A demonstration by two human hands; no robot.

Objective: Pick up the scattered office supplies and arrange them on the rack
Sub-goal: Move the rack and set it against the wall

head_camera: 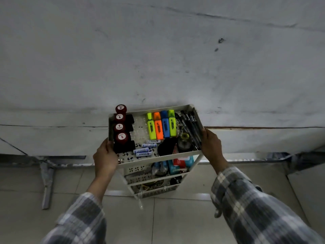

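Observation:
A white tiered rack (159, 157) stands on the floor against a grey wall. My left hand (105, 156) grips its top tray at the left front corner. My right hand (212, 147) grips the tray's right edge. The top tray holds several red-topped stamps (121, 127) along the left. Several highlighters (161, 126) lie side by side in the middle, and black pens (190, 127) line the right. Batteries (144, 151) lie near the front, beside a black object (166, 146) and a tape roll (183, 140). Lower shelves hold blue and red packets (179, 164).
The grey wall (158, 59) rises directly behind the rack, with a ledge at tray height. Pale floor tiles (175, 217) spread below. A grey metal bracket (46, 180) stands on the floor at the left. A pale panel (309, 187) sits at the right.

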